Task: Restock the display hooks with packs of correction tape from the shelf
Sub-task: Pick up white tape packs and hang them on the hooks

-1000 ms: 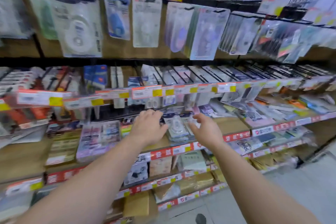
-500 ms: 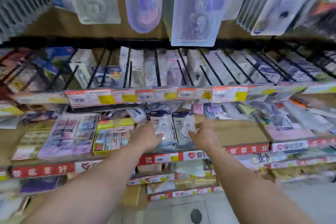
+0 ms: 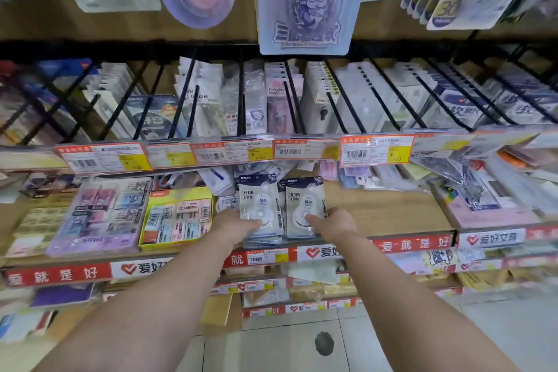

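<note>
Both packs now tilted up off the shelf (image 3: 392,214), left hand (image 3: 232,228) and right hand (image 3: 335,225) fingers pinching bottom edges.

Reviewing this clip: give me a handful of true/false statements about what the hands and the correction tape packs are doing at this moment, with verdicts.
1. Each hand holds a pack of correction tape. True: the left hand grips the left pack, the right hand the right pack.
2. The two packs are already hung on a hook. False: they are held just above the wooden shelf, below the price tag rail.
3. A yellow box lies left of the left hand. True.
4. The hooks above the rail are all bare. False: many carry hanging packs.
</note>
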A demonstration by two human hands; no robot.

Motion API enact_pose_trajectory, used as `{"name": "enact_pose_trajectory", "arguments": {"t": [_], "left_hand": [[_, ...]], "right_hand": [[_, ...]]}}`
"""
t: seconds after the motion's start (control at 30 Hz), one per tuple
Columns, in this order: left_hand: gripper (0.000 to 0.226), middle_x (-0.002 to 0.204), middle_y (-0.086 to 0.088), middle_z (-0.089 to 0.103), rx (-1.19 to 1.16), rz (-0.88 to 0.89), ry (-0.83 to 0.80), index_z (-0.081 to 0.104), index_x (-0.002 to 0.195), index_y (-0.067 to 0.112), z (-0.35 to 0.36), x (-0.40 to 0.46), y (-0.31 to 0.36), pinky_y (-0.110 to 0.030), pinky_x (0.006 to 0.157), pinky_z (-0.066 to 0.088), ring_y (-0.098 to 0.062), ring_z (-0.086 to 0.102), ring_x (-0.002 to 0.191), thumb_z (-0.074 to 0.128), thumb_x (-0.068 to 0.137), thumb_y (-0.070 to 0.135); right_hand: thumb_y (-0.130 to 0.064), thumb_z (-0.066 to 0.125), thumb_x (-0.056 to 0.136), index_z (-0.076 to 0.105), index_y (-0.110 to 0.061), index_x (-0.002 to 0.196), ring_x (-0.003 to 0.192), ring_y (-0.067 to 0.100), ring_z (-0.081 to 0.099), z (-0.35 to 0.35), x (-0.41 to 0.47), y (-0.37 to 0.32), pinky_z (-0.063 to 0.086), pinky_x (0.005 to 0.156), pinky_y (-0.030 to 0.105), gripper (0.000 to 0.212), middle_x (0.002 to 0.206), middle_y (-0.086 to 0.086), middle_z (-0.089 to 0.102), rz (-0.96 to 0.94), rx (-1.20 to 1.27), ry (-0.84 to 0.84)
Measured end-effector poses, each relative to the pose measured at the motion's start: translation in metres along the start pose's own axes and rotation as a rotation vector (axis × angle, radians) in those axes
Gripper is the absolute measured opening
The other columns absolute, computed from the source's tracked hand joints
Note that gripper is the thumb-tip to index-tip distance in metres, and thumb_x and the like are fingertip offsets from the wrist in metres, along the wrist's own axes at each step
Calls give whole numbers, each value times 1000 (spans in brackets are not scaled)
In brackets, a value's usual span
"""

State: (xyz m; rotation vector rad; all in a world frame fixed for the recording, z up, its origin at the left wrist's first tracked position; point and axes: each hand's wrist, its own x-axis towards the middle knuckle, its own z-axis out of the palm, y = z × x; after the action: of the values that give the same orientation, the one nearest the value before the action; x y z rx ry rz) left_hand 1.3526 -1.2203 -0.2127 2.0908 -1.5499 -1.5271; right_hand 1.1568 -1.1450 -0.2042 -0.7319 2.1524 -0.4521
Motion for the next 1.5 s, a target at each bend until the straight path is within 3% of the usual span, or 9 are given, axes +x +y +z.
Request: {"name": "enact_pose_trajectory", "arguments": {"t": [0.17,0.33,0.6,0.67,0.9,1.1,1.2,1.3,1.5], "left_hand": [[47,92,-5,59,-278,-49,-115,50,127,11,-10,-10,-4,-31,63,53,-24,67,78,74,87,11],[41,108,-8,66,-326,22,-206,55,126,8,-27,-20,-23,-29,60,53,-18,65,75,72,89,13],[23,98,-4,67,-406,82,-199,60,115,12,-131,-49,-96,-32,62,51,-20,61,79,67,93,13],[17,96,-3,66,-425,116,-162,61,112,13,-173,-60,-126,-30,61,50,-19,60,78,64,95,12],[3,87,-6,63,-596,94,5,53,101,18,-334,-103,-253,-29,57,45,-19,57,60,56,100,19],[12,72,-3,53,-685,150,274,55,93,15,-432,-141,-344,-23,49,33,-14,42,50,59,98,25],[13,64,-4,49,-700,208,414,56,90,13,-464,-156,-367,-23,50,31,-14,37,47,60,98,23],[12,68,-4,54,-716,265,509,56,98,16,-492,-165,-372,-22,46,34,-14,40,45,61,97,27],[28,83,-6,57,-729,511,522,54,117,19,-531,-171,-330,-31,54,40,-15,46,58,61,96,35]], "right_hand": [[-35,67,92,58,3,118,70,21,55,7,-11,4,49,66,34,47,87,12,64,-8,258,1],[-41,73,86,49,-5,133,71,20,56,27,-42,1,49,56,28,64,102,14,65,-86,386,31],[-37,73,87,42,-7,140,85,18,62,103,-126,-51,55,77,35,68,101,4,61,-230,402,-6],[-38,72,88,44,-7,138,93,19,61,137,-155,-76,53,84,36,65,106,4,59,-280,377,-45],[-24,68,93,59,-18,99,75,10,61,279,-255,-171,47,60,18,12,102,10,71,-471,356,-267],[-34,72,88,63,-11,112,83,16,69,380,-323,-235,55,68,28,35,104,6,72,-600,267,-374],[-30,69,91,57,-9,119,64,8,66,406,-353,-259,53,52,25,37,99,6,70,-644,284,-461],[-31,66,94,53,-11,118,48,9,59,413,-377,-283,45,42,22,34,101,6,70,-779,258,-461],[-38,66,92,58,-24,120,61,6,63,377,-392,-331,49,54,22,33,103,-7,72,-927,371,-342]]}}
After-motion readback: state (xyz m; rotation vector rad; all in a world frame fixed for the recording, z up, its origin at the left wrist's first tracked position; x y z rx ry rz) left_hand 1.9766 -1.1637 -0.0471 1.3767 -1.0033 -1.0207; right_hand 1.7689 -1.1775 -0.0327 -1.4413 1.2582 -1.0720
